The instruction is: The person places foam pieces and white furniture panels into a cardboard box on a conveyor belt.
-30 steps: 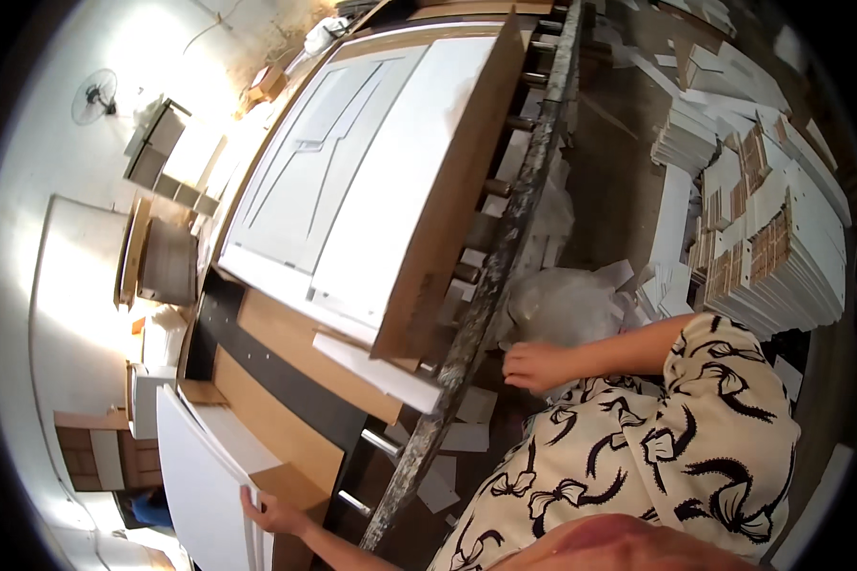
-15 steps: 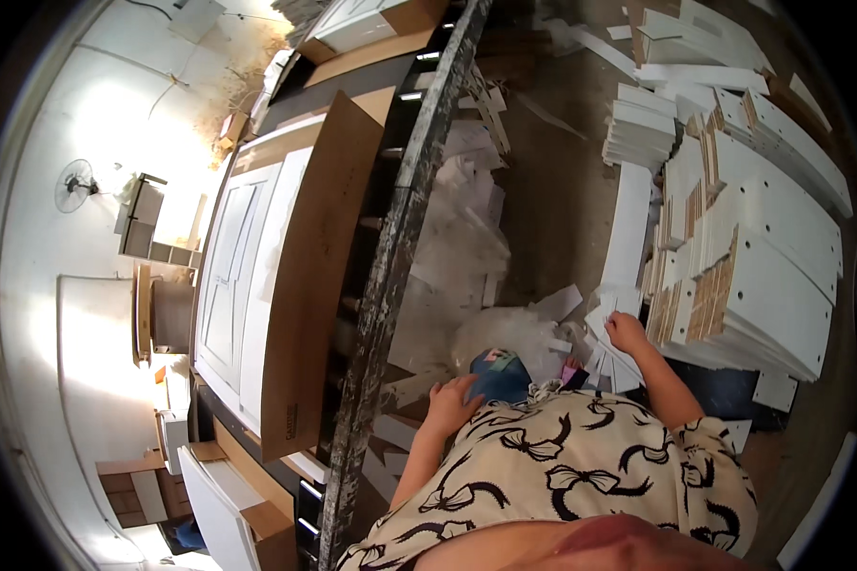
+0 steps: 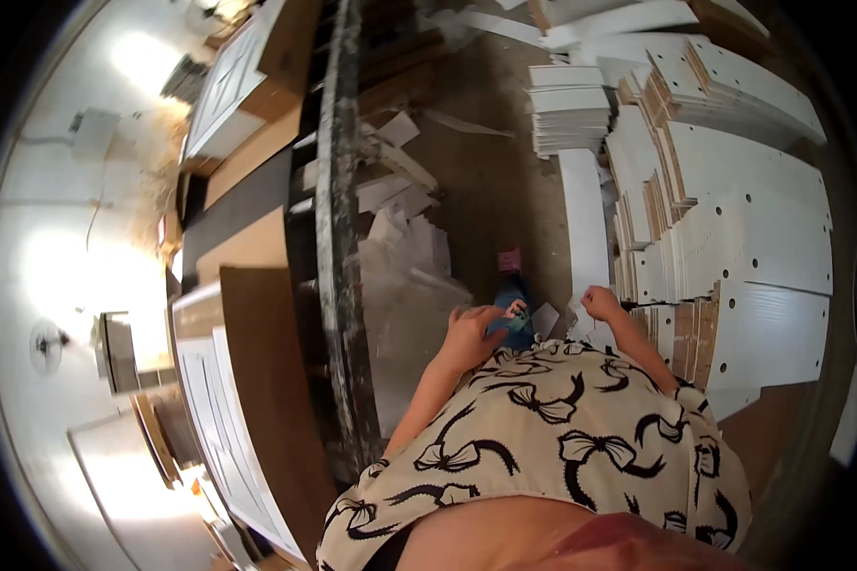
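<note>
My left hand [image 3: 473, 338] hangs in front of my waist beside my blue trouser leg [image 3: 514, 333], fingers loosely spread and nothing seen in them. My right hand [image 3: 602, 305] is closed, near the stacked white panels [image 3: 776, 319] with round holes on my right. Its curled fingers hide whatever they may hold. Just beyond it, a long white strip [image 3: 584, 219] lies along the foot of the stacks. A pink shoe [image 3: 509, 260] shows ahead on the floor.
A roller conveyor with a worn metal rail [image 3: 338, 190] runs along my left, carrying open cardboard boxes [image 3: 267, 381] with white panels. Crumpled clear plastic [image 3: 414, 305] and white offcuts [image 3: 400, 128] lie beside the rail. A shorter white panel stack [image 3: 569, 114] stands ahead right.
I have stepped forward, and one leg with its pink shoe now reaches ahead. The conveyor and boxes have shifted left in view. My right hand is no longer over the loose white strips.
</note>
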`<move>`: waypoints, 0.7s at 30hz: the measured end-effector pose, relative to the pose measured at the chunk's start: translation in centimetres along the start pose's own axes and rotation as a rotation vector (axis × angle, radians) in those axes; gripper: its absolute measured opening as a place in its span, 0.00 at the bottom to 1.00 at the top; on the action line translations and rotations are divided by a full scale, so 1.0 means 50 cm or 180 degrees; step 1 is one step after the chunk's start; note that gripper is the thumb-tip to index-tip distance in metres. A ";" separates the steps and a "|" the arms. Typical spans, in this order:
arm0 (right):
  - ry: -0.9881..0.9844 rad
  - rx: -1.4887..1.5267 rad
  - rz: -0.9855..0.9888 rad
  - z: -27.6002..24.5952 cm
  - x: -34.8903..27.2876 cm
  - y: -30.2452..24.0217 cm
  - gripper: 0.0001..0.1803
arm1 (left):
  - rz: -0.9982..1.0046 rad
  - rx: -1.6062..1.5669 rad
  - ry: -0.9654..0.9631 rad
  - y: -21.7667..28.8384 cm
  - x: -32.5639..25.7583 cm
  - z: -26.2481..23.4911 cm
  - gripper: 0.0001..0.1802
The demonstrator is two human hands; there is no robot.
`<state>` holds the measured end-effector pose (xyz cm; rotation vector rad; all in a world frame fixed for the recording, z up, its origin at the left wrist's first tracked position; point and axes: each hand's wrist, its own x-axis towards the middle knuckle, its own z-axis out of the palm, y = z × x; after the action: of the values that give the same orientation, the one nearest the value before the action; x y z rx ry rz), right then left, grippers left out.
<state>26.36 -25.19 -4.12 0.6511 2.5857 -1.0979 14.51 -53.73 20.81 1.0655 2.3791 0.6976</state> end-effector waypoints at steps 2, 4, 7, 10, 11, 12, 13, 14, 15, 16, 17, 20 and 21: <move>0.0028 0.0318 0.0301 -0.055 0.085 -0.026 0.12 | 0.0113 0.0013 -0.0096 -0.055 0.117 -0.054 0.17; 0.0221 0.0176 0.0691 -0.107 0.172 -0.014 0.12 | 0.0363 -0.0013 -0.0132 -0.094 0.278 -0.129 0.17; 0.0343 0.0063 0.1106 -0.168 0.209 0.016 0.11 | 0.0608 0.0130 0.0208 -0.170 0.429 -0.237 0.17; 0.0429 0.0427 0.1140 -0.215 0.237 -0.045 0.12 | 0.0606 0.0008 0.0174 -0.226 0.561 -0.314 0.15; 0.0393 0.0415 0.1119 -0.235 0.258 -0.058 0.12 | 0.0657 0.0017 0.0270 -0.236 0.612 -0.332 0.15; 0.0327 0.0367 0.1031 -0.238 0.287 -0.069 0.12 | 0.0440 -0.0131 0.0104 -0.241 0.655 -0.350 0.15; 0.0254 0.0318 0.0914 -0.244 0.313 -0.081 0.12 | 0.0207 -0.0277 -0.0033 -0.240 0.694 -0.361 0.15; 0.0082 0.0390 0.1068 -0.248 0.340 -0.084 0.13 | 0.0365 -0.0206 -0.0115 -0.248 0.739 -0.358 0.16; 0.0128 0.0247 0.0938 -0.238 0.356 -0.050 0.14 | 0.0551 -0.0148 -0.0200 -0.251 0.797 -0.335 0.17; -0.0037 0.0464 0.1379 -0.240 0.380 -0.041 0.13 | 0.0688 -0.0322 -0.0374 -0.254 0.853 -0.314 0.18; 0.0171 0.0389 0.1340 -0.223 0.384 0.046 0.14 | 0.1067 -0.0290 -0.0396 -0.242 0.923 -0.272 0.17; -0.0077 0.1925 0.2254 -0.286 0.558 -0.078 0.14 | 0.0822 -0.0238 -0.1023 -0.253 1.038 -0.267 0.16; -0.0059 0.2296 0.2412 -0.305 0.604 -0.092 0.13 | 0.0756 -0.0237 -0.0992 -0.264 1.087 -0.273 0.16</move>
<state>-3.01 -7.79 -2.90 1.5740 1.5779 -1.6649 -33.55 -22.90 13.46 1.3317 1.9698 0.6406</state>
